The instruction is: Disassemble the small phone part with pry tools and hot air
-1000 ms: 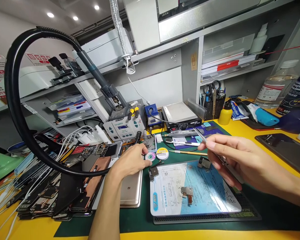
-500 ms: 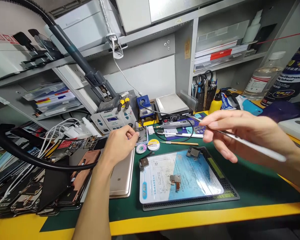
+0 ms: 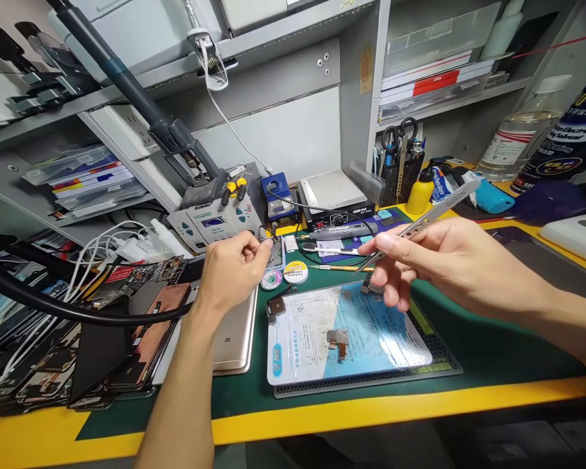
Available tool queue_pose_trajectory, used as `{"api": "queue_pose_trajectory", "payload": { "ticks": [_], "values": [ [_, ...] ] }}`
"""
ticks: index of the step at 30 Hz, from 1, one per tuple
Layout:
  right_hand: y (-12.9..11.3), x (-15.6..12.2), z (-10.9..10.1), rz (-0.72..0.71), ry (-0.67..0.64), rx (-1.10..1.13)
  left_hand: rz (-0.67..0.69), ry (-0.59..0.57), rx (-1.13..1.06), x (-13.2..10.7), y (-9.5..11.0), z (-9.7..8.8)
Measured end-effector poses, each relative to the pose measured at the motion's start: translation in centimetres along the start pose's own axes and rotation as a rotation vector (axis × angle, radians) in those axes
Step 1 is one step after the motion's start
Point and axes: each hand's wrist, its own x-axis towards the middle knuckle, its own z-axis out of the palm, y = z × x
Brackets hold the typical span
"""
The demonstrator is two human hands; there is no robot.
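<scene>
Tweezers (image 3: 430,218) in the right hand (image 3: 439,260), clamped between thumb and forefinger near the tip end. They are held in the air over the far right corner of the blue pad (image 3: 371,326), tips pointing left and down. Too small to tell whether the tips carry anything. Left hand (image 3: 234,267) is at the far left of the pad, thumb and forefinger pinched together on a thin lead (image 3: 268,240) just beside the small board (image 3: 277,255); what the lead is I cannot tell. On the pad lies a loose metal part (image 3: 338,339) near the middle, a dark part (image 3: 276,306) at its left edge, and another half hidden under the right fingers. Two solder reels (image 3: 295,271) sit just beyond the pad, a gold phone (image 3: 232,339) lies face down to its left, and the station (image 3: 215,221) is farther back. My judgement is that the grip is fine for aiming. For steady tip work the right wrist would do better rested on the green mat (image 3: 493,352), coming at a part low and from the side with light pressure, so it does not flick off toward the table (image 3: 371,410) edge. The left pinch is best kept steady and clear of the tips.
</scene>
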Motion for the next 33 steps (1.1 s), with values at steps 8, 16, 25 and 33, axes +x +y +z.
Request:
{"api": "queue_pose_trajectory", "payload": {
  "ticks": [8, 16, 25, 33],
  "values": [
    [1.2, 0.5, -0.4, -0.006, 0.036, 0.009, 0.038, -0.058, -0.083, -0.4, 0.8, 0.2],
    [1.4, 0.5, -0.2, 0.035, 0.035, 0.003, 0.164, -0.098, -0.081, -1.1, 2.7, 0.5],
    [1.3, 1.4, -1.4, -0.269, 0.307, -0.03, 0.252, -0.143, -0.005, -1.4, 3.0, 0.9],
    [-1.6, 2.7, -6.7, 0.07, 0.083, -1.127, 0.225, -0.163, 0.034, -1.3, 2.4, 1.2]
  ]
}}
